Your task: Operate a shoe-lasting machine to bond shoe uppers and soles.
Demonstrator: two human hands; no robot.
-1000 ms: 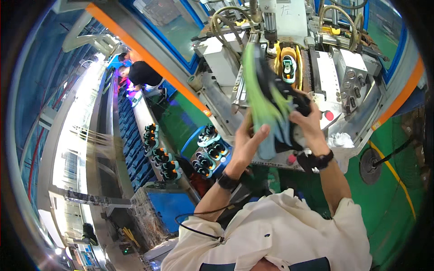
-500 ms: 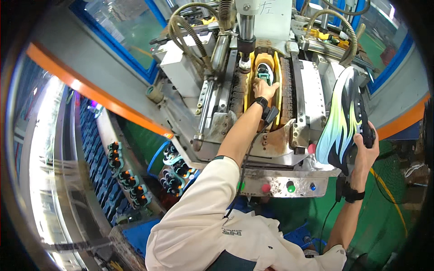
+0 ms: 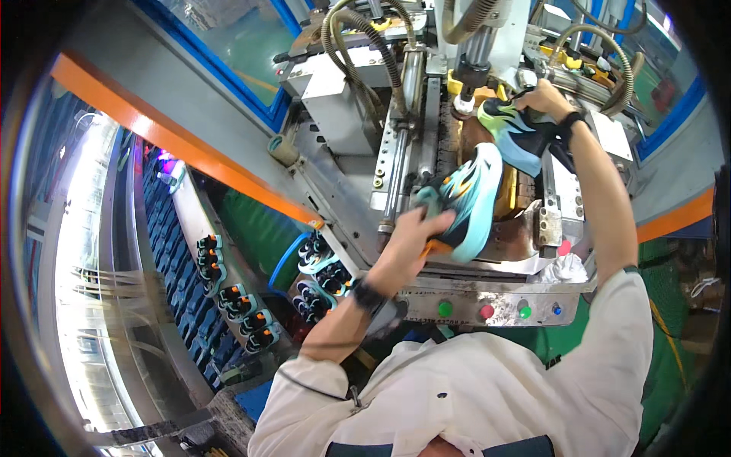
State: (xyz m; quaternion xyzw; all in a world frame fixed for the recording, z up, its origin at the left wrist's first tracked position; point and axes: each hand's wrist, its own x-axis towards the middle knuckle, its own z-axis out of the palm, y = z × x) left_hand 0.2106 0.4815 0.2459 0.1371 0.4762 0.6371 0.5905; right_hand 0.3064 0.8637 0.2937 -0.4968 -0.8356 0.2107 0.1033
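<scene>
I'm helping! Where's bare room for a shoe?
The pale shelf is bare just beyond its dark shoes, beside the blue belt. The grey plate between orange rail and metal cylinder looks bare. The machine's crowded: left hand holds a blue shoe, right hand a green-tipped shoe.

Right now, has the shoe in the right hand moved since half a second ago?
Yes: the striped shoe moved left and forward, toward the machine's press rod.

A machine (image 3: 432, 126), conveyor (image 3: 177, 268) (and lined-up shoes (image 3: 256, 326)) mark a factory.
</scene>
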